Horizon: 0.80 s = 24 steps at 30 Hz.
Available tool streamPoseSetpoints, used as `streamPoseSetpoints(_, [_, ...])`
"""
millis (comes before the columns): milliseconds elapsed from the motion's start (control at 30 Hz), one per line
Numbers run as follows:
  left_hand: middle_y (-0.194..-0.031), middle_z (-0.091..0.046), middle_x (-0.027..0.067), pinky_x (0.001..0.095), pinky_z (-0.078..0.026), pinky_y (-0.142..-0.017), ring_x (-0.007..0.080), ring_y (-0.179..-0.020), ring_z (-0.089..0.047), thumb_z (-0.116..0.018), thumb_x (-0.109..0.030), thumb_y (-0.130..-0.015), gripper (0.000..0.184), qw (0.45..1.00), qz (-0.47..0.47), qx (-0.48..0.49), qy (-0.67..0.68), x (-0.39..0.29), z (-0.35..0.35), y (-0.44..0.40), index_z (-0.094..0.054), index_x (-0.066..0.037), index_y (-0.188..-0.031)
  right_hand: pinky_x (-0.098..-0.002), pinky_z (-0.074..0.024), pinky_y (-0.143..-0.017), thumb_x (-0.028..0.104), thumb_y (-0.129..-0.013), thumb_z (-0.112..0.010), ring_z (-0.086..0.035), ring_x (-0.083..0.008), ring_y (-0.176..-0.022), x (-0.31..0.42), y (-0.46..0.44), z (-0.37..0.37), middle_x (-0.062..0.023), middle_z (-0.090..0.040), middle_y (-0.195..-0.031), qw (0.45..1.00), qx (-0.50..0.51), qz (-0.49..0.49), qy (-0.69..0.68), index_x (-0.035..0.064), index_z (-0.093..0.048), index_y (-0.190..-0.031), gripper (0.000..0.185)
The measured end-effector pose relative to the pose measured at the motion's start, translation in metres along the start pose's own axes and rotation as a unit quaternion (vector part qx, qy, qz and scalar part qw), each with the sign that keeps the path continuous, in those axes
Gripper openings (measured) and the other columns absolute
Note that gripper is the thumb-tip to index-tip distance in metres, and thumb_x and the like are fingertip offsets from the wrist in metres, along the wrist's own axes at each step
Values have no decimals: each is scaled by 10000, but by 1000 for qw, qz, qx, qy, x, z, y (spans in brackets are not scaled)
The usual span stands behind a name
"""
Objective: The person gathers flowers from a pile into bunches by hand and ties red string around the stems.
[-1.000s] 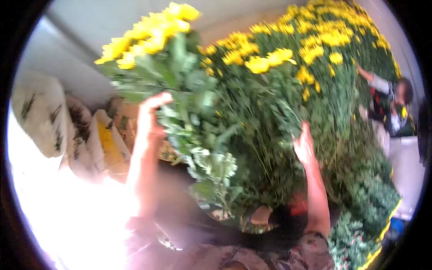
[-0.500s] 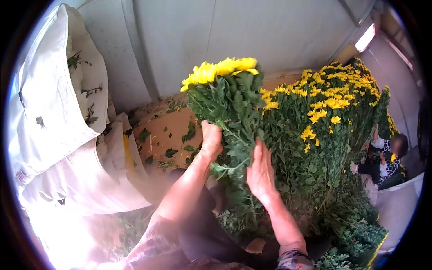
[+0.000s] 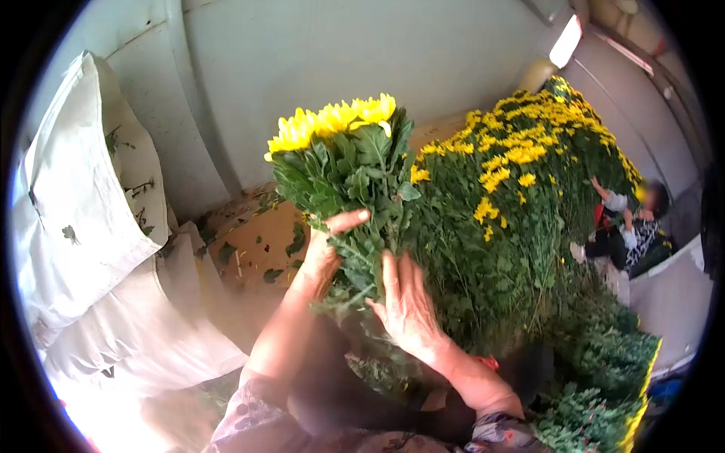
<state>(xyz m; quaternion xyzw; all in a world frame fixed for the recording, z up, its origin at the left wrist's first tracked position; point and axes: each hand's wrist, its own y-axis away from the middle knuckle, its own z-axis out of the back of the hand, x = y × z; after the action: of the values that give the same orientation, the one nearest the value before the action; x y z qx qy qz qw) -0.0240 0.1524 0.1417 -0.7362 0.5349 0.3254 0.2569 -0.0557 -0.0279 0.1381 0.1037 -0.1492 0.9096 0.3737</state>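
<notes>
Upper centre: pale grey wall [image 3: 340, 60] with a vertical ridge [image 3: 192, 98] at its left. Left: two pieces of white sacking, the upper [image 3: 60, 166] overlapping the lower [image 3: 143, 325]; a dark green leaf [image 3: 70, 235] clings to the upper piece. Left of centre: brown floor [image 3: 253, 241], strewn with leaf scraps [image 3: 272, 275]. Upper right: a bright, slanted opening [image 3: 566, 41]. Right: a second person [image 3: 642, 235] in a black-and-white patterned garment, with a pale grey surface [image 3: 672, 302] just below.

Short patterned sleeves [image 3: 495, 432], dark trousers [image 3: 328, 389]
</notes>
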Motion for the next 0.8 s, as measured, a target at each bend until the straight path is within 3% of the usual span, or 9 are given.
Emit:
streamPoseSetpoints(167, [-998,-659,109,375,-477,-883,243,-915,-623,-724,-239,-704,371,998,-22,29,-52,-40,-60,21,-679,-5,-988,-403,-350,-1054,319,-763,-747,-383,-334,-1309,17,17,110,-311,-353,-1385,932,-47,-72,-352,3,7,-1454,1070])
streamPoseSetpoints(233, [-970,-656,82,369,-460,-903,244,-956,-599,-744,-260,-684,375,994,-68,79,-43,-88,-122,46,-684,-50,-988,-371,-420,-986,306,-784,-740,-558,-288,-1141,11,12,149,-234,-543,-1242,971,-202,65,-106,-1,-200,-1432,898])
streamPoseSetpoints(300, [-980,-656,82,365,-461,-902,239,-958,-601,-741,-248,-687,374,981,-112,145,-70,-118,-151,65,-678,-48,-996,-344,-467,-905,275,-812,-719,-615,-225,-1010,15,5,210,-158,-623,-1129,953,-169,128,-216,-14,-427,-1307,644])
streamPoseSetpoints(333, [-984,-656,81,363,-462,-902,237,-959,-602,-739,-242,-688,373,971,-132,177,-88,-130,-163,71,-675,-48,-1000,-324,-516,-744,345,-855,-655,-628,-198,-825,31,11,244,-139,-643,-1015,946,-152,140,-251,7,-440,-1246,561])
streamPoseSetpoints(467, [-1003,-656,80,354,-464,-901,227,-962,-607,-733,-219,-694,373,926,-176,275,-191,-145,-202,88,-662,-44,-1015,-314,-534,-694,392,-889,-602,-622,-175,-730,37,42,295,-91,-635,-870,949,-220,122,-190,0,-532,-1086,444])
streamPoseSetpoints(533, [-1012,-655,80,350,-465,-900,222,-964,-610,-729,-208,-697,373,896,-186,314,-254,-139,-212,86,-656,-43,-1023,-368,-519,-760,380,-785,-712,-668,-273,-871,2,43,276,-184,-674,-940,922,-340,147,-111,-19,-580,-1099,524])
streamPoseSetpoints(567, [-1017,-655,79,348,-465,-900,219,-964,-611,-728,-202,-698,373,877,-191,333,-290,-131,-216,83,-653,-42,-1027,-369,-523,-715,374,-803,-693,-670,-293,-769,-3,50,257,-175,-678,-840,912,-310,88,-253,-27,-619,-1009,457])
streamPoseSetpoints(633, [-1026,-655,79,343,-466,-899,214,-966,-613,-724,-190,-701,374,830,-200,374,-362,-107,-223,78,-646,-40,-1035,-366,-515,-750,343,-839,-660,-655,-280,-852,-10,70,209,-172,-667,-919,885,-348,92,-295,-14,-599,-1048,418])
streamPoseSetpoints(800, [-1049,-655,77,333,-469,-898,202,-970,-619,-716,-162,-708,378,661,-221,496,-517,-21,-201,78,-631,-36,-1054,-403,-488,-767,370,-860,-637,-625,-357,-863,-19,135,55,-227,-631,-977,845,-159,-87,-503,-1,-541,-1139,474])
